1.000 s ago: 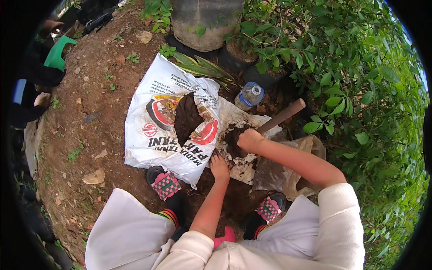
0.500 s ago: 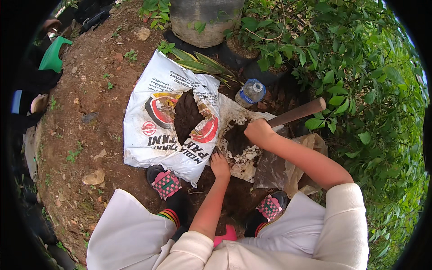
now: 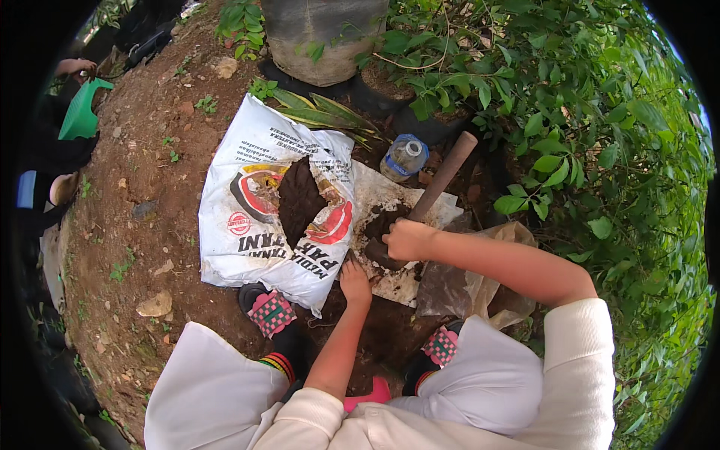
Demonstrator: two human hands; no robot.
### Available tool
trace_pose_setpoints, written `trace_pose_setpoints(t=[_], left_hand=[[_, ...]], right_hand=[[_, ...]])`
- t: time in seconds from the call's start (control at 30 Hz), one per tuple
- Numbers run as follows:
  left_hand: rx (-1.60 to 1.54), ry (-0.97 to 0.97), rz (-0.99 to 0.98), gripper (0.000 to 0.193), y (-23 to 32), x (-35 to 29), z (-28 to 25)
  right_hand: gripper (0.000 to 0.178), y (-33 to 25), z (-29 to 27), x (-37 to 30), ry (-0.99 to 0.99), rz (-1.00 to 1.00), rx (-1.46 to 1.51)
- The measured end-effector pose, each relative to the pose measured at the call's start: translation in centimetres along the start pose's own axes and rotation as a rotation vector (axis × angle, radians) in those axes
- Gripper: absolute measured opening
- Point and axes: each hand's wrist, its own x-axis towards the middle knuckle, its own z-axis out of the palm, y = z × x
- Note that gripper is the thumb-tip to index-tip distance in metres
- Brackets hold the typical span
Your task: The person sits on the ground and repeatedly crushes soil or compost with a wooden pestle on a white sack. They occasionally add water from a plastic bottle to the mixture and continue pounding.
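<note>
My right hand (image 3: 407, 238) grips a hand trowel by its brown wooden handle (image 3: 444, 175); its blade is down in dark soil on a flat white sheet (image 3: 390, 196). My left hand (image 3: 354, 279) rests at the torn lower edge of a white printed soil bag (image 3: 255, 217), fingers touching it. The bag lies flat and is ripped open in the middle, with dark soil (image 3: 298, 199) showing through the tear.
A clear plastic bottle (image 3: 404, 157) with a blue band lies behind the sheet. A crumpled translucent bag (image 3: 469, 285) sits under my right forearm. A grey planter sack (image 3: 319, 37) stands at the back, leafy bushes (image 3: 600, 150) on the right, a green watering can (image 3: 81, 112) far left.
My right hand has drawn back toward me and to the left with the trowel; the handle has swung up to stand steeper. My left hand stays at the bag's edge.
</note>
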Motion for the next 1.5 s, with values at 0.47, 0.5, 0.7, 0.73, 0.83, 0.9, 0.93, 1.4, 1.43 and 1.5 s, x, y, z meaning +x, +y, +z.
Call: trace_pose_setpoints(t=[0.47,0.5,0.7,0.73,0.83,0.9,0.93,1.4,1.43,1.5], left_hand=[[-0.023,0.116,0.089,0.103,-0.4,-0.6,0.3],[-0.028,0.123,0.087,0.104,-0.4,-0.5,0.3],[-0.028,0.087,0.070,0.105,-0.2,-0.5,0.2],[-0.023,0.087,0.071,0.105,0.0,-0.5,0.2],[-0.030,0.082,0.065,0.104,-0.5,-0.5,0.5],[-0.032,0.002,0.030,0.104,-1.0,-0.4,1.1],[-0.032,-0.037,0.012,0.104,-1.1,-0.4,1.4],[0.035,-0.019,0.008,0.110,-0.4,-0.3,1.3],[0.048,-0.002,0.003,0.111,-0.5,-0.3,1.4],[0.025,-0.009,-0.006,0.111,-0.1,-0.3,1.2]], right_hand=[[0.026,6.3,5.3,-1.7,-0.081,0.173,0.227],[0.024,6.4,5.6,-2.6,-0.071,0.228,0.258],[0.021,5.6,5.7,-6.1,-0.027,0.432,0.368],[0.019,5.5,5.5,-5.9,-0.080,0.448,0.344],[0.014,4.9,0.5,-2.8,-0.134,0.435,0.314],[0.011,4.5,-1.8,-1.2,-0.057,0.366,0.330],[0.010,3.8,-1.8,0.2,-0.011,0.305,0.319],[0.016,3.7,3.9,-3.1,-0.019,0.667,0.561],[0.016,3.4,3.6,-3.4,-0.037,0.696,0.590],[0.017,2.7,3.2,-4.5,-0.080,0.767,0.651]])
